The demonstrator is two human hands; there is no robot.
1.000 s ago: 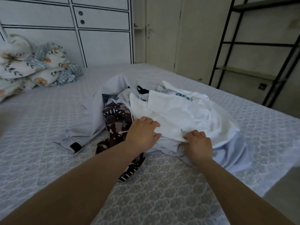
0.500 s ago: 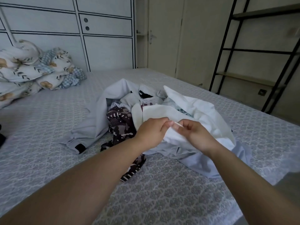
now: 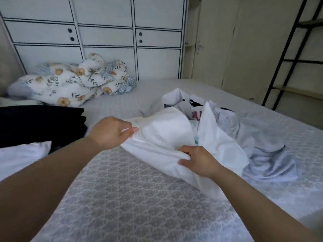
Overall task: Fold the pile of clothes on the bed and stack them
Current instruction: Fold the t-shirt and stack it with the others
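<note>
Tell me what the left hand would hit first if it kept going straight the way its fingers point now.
The left hand points rightward, pinching the edge of the white garment. Going straight on, it would push into that garment's bunched cloth first, then probably the rest of the clothes pile behind it, though depth is hard to judge.

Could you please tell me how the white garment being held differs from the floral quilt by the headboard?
The white garment is plain; the floral quilt carries flower and leaf prints. The garment is gripped by the left hand and right hand near the clothes pile; the quilt lies untouched, bunched at the bed's far end. Both are crumpled, unfolded fabric.
</note>
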